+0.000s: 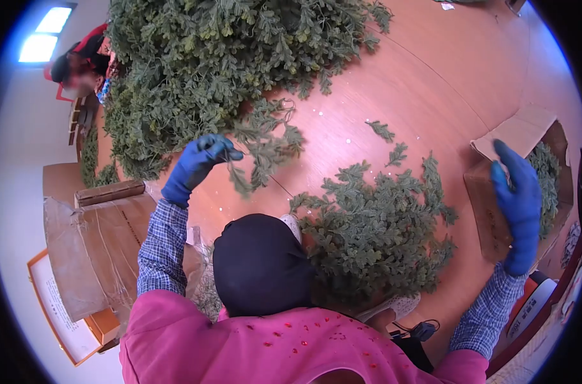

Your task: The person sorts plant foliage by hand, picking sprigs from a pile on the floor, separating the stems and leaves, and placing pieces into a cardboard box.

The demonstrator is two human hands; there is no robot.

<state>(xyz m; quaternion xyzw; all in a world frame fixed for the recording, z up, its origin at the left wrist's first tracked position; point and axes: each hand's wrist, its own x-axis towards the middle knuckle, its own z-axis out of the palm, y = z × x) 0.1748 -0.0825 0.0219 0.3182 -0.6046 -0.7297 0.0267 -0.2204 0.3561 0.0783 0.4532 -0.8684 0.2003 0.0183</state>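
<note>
My left hand [204, 161], in a blue glove, pinches the stem of an artificial green sprig [268, 150]. The sprig's leafy end hangs out to the right, above the tabletop and beside a large heap of the same greenery [227, 70]. On the far right my right hand [520, 198], also gloved in blue, is raised with thumb and fingers apart, nothing seen between them. It overlaps an open cardboard box [486, 208] that has more greenery [543, 185] inside. A smaller pile of sprigs [380, 237] lies between my arms.
Two loose sprigs [382, 130] and small white scraps dot the reddish table [432, 83]. Large taped cardboard boxes [99, 246] stand at left, near a framed board [57, 307]. Another person [80, 67] is at the upper left, behind the heap. A dark cable [422, 331] lies near the lower right.
</note>
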